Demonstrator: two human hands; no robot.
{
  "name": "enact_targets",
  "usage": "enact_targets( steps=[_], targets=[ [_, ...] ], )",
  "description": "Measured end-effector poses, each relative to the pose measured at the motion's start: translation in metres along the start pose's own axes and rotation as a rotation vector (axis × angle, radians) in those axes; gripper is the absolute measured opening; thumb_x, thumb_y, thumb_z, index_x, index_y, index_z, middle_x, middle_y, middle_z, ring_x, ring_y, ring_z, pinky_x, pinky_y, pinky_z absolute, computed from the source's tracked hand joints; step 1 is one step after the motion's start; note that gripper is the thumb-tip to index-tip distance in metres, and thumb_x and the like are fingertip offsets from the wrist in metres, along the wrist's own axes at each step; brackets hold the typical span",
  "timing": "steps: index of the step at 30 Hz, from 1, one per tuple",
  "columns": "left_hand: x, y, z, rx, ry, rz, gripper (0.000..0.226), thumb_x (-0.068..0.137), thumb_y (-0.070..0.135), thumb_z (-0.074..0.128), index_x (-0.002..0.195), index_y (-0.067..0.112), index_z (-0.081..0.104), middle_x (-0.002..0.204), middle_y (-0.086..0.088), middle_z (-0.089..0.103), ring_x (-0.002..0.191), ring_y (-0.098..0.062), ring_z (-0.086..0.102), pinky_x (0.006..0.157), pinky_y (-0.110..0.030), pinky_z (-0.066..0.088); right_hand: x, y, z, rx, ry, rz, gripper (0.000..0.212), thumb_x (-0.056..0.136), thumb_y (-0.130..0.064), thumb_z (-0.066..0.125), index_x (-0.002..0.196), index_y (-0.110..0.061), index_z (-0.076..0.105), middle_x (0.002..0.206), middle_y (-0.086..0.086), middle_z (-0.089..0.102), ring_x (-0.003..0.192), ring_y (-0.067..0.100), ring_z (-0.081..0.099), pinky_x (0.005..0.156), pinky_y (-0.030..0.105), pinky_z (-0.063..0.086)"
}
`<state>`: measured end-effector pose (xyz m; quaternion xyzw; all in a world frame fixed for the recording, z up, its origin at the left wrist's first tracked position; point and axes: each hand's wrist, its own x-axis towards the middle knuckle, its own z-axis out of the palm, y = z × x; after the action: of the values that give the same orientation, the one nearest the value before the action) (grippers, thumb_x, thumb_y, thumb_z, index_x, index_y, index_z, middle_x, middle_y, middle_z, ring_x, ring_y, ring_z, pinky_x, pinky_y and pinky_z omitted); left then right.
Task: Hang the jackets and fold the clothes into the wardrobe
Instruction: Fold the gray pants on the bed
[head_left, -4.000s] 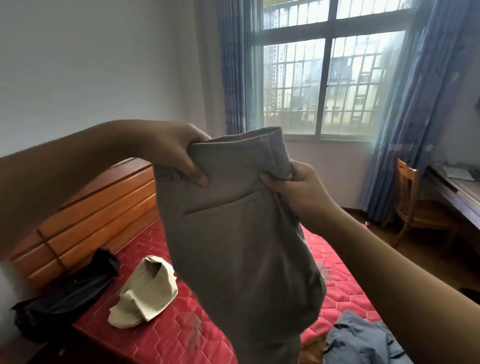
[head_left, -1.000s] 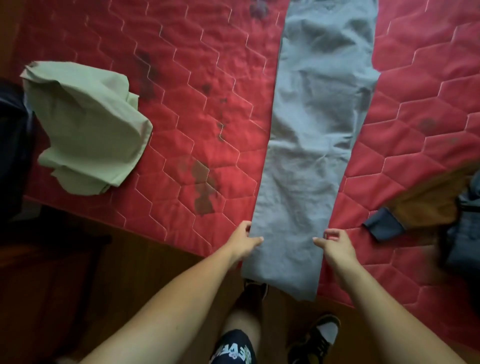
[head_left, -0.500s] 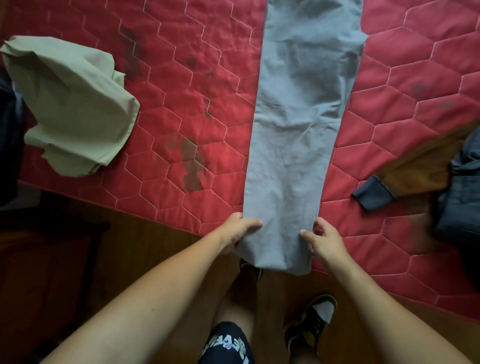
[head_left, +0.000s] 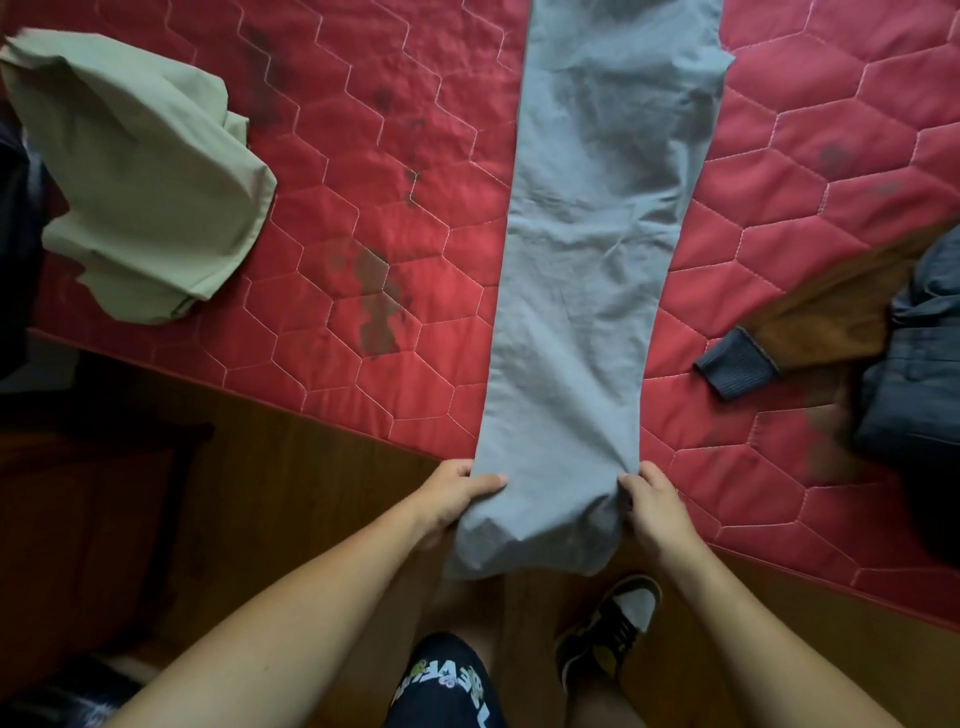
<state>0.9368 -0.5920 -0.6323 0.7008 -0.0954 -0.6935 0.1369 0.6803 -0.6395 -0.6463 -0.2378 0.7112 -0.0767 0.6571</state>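
Two pinch grips: left hand and right hand each nip one side edge of the grey trousers near the hem. The trousers lie lengthwise on the red mattress, hem overhanging its edge. Four seconds ago they were held aloft; now they are spread flat. Judged ready for the first fold.

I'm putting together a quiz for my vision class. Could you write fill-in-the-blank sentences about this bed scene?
1. The grey trousers lie stretched along the ____ quilted mattress.
2. The left hand and right hand grip the trousers' near end, which hangs over the mattress ____.
3. The crumpled pale green garment lies to the ____ of the trousers.
4. The brown sleeve ends in a dark ribbed ____.
Missing words: red; edge; left; cuff.
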Motion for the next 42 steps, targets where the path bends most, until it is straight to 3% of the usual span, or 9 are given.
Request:
enact_targets(
  steps=[5, 12, 19, 24, 28, 32, 35, 38, 42],
  targets=[
    [-0.004, -0.03, 0.001, 0.174, -0.096, -0.031, 0.049, 0.08, 0.019, 0.081, 0.126, 0.009, 0.069, 0.117, -0.002, 0.075, 0.107, -0.019, 0.071, 0.102, -0.039, 0.053, -0.013, 0.014, -0.003, -0.059, -0.197, 0.005, 0.023, 0.094, -0.009, 0.069, 0.114, -0.02, 0.072, 0.101, -0.005, 0.078, 0.094, 0.017, 0.074, 0.087, 0.041, 0.059],
    [-0.009, -0.045, 0.009, 0.123, 0.006, 0.114, 0.022, 0.089, 0.009, 0.076, 0.11, 0.01, 0.075, 0.105, -0.002, 0.078, 0.099, -0.018, 0.074, 0.091, -0.034, 0.059, -0.02, 0.02, 0.004, -0.018, -0.099, 0.066, 0.024, 0.1, -0.007, 0.054, 0.09, -0.021, 0.071, 0.088, -0.001, 0.073, 0.086, 0.022, 0.065, 0.068, 0.031, 0.047],
    [-0.008, -0.063, 0.0, 0.043, -0.07, -0.101, 0.023, 0.093, 0.008, 0.069, 0.115, 0.004, 0.072, 0.111, -0.011, 0.076, 0.106, -0.03, 0.072, 0.1, -0.042, 0.054, -0.037, 0.034, -0.006, -0.155, -0.204, 0.077, 0.014, 0.097, -0.014, 0.066, 0.102, -0.023, 0.075, 0.104, -0.004, 0.077, 0.098, 0.017, 0.072, 0.072, 0.028, 0.052],
    [-0.014, -0.063, 0.0, 0.028, -0.079, -0.04, 0.032, 0.087, 0.012, 0.077, 0.117, 0.002, 0.071, 0.113, -0.01, 0.075, 0.107, -0.028, 0.072, 0.1, -0.043, 0.054, -0.044, 0.036, -0.003, -0.092, -0.185, 0.143, 0.012, 0.1, -0.018, 0.063, 0.107, -0.021, 0.071, 0.108, -0.002, 0.074, 0.099, 0.021, 0.071, 0.068, 0.034, 0.06],
    [-0.017, -0.069, 0.006, 0.051, -0.051, 0.028, 0.034, 0.085, 0.016, 0.081, 0.116, 0.006, 0.072, 0.113, -0.007, 0.076, 0.104, -0.023, 0.073, 0.097, -0.041, 0.056, -0.05, 0.044, -0.002, -0.166, -0.181, 0.097, 0.011, 0.1, -0.013, 0.061, 0.106, -0.02, 0.068, 0.103, -0.003, 0.073, 0.088, 0.014, 0.07, 0.053, 0.02, 0.05],
    [-0.017, -0.07, 0.015, 0.22, 0.044, 0.058, 0.034, 0.089, 0.023, 0.078, 0.119, 0.011, 0.069, 0.121, -0.008, 0.072, 0.105, -0.016, 0.071, 0.096, -0.039, 0.057, -0.046, 0.053, -0.003, -0.456, -0.121, 0.08, 0.018, 0.104, -0.03, 0.05, 0.096, -0.014, 0.052, 0.091, 0.005, 0.064, 0.078, 0.022, 0.062, 0.068, 0.046, 0.053],
    [-0.01, -0.044, 0.017, 0.56, 0.385, 0.214, 0.045, 0.091, 0.038, 0.07, 0.129, 0.022, 0.055, 0.135, -0.002, 0.046, 0.123, -0.016, 0.049, 0.109, -0.04, 0.044, -0.037, 0.024, -0.007, -0.885, 0.02, -0.155, 0.025, 0.104, -0.043, 0.046, 0.11, -0.019, 0.048, 0.104, 0.006, 0.062, 0.099, 0.034, 0.064, 0.08, 0.045, 0.05],
    [-0.003, 0.004, 0.018, 0.596, 0.471, 0.404, 0.056, 0.091, 0.036, 0.066, 0.141, 0.028, 0.043, 0.137, 0.001, 0.037, 0.13, -0.02, 0.042, 0.114, -0.039, 0.036, -0.018, -0.026, -0.004, -0.826, 0.147, -0.36, 0.036, 0.101, -0.037, 0.054, 0.131, -0.017, 0.05, 0.121, 0.016, 0.059, 0.112, 0.04, 0.06, 0.093, 0.049, 0.05],
    [0.019, 0.068, 0.02, 0.604, 0.357, 0.395, 0.07, 0.092, 0.036, 0.066, 0.153, 0.032, 0.032, 0.147, -0.001, 0.031, 0.134, -0.025, 0.042, 0.116, -0.038, 0.032, 0.01, -0.086, 0.003, -0.787, 0.038, -0.34, 0.056, 0.097, -0.03, 0.062, 0.149, -0.02, 0.043, 0.138, 0.021, 0.046, 0.125, 0.039, 0.051, 0.107, 0.043, 0.042]
  ],
)
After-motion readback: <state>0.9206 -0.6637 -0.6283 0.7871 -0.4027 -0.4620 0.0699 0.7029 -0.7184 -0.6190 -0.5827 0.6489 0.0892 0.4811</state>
